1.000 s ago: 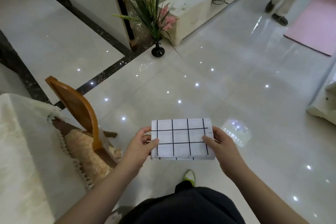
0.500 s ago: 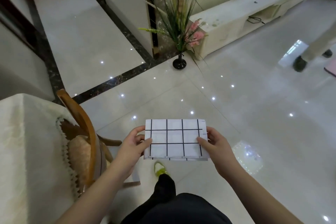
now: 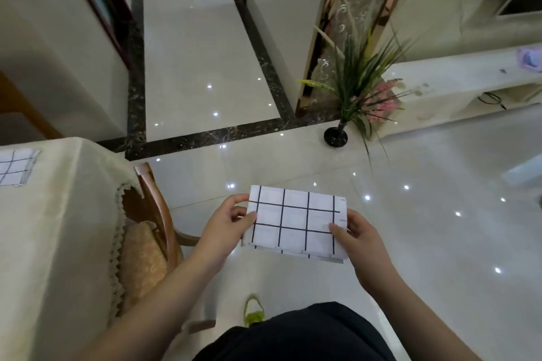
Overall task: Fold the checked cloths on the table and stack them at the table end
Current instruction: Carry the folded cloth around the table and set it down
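- While it is carried over the floor (image 3: 410, 243) and clear of the table (image 3: 58, 243), the folded cloth (image 3: 296, 223) lies flat between both hands, its long axis running left to right.
- The left hand (image 3: 225, 228) pinches the cloth's left short edge, thumb on top; the right hand (image 3: 359, 239) pinches the right edge the same way, so both are clamped on it.
- A second checked cloth (image 3: 17, 167), also folded, lies on the table far to the left, well apart from the one in hand.
- The table is to the left of the hands, so the left hand is nearer it, and the carry likely has to swing that way.
- A wooden chair (image 3: 155, 208) stands tucked against the table, between the hands and the tabletop; it may call for a reach over its back.
- A plant (image 3: 356, 88) in a dark vase (image 3: 335, 136) stands ahead to the right, out of the way.
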`<state>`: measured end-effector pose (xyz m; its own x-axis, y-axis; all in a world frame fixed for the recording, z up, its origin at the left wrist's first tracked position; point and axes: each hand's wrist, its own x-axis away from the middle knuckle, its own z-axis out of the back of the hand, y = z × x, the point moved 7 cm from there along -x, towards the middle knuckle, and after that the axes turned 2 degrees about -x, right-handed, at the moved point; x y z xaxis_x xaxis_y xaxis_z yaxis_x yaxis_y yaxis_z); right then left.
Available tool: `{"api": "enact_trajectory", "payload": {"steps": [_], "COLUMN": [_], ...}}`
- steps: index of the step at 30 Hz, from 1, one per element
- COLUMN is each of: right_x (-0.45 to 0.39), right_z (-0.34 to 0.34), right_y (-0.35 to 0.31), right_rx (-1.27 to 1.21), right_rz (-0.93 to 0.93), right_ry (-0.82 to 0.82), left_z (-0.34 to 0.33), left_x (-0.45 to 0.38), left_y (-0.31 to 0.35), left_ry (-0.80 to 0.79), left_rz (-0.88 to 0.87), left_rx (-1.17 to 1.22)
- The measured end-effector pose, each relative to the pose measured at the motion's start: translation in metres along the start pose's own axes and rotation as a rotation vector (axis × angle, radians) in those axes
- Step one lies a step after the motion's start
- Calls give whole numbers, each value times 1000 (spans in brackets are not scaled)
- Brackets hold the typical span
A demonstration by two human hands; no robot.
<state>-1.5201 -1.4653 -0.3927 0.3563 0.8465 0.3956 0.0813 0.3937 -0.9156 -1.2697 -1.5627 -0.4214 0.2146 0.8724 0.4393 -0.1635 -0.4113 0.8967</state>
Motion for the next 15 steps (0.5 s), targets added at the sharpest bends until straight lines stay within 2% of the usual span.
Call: {"api": "enact_trajectory", "payload": {"steps": [9, 15], "right_x": [-122, -206], "right_z": [-10, -16], "right_y": [-37, -69], "right_rx": [31, 42], "right_rz": [0, -25], "right_ry": [-137, -260], "left_z": [-1, -9], "left_x": [-79, -125], "left_y": [24, 63], "left_ry": [134, 291], "left_rz": [58, 84], "left_rx": [35, 78]}}
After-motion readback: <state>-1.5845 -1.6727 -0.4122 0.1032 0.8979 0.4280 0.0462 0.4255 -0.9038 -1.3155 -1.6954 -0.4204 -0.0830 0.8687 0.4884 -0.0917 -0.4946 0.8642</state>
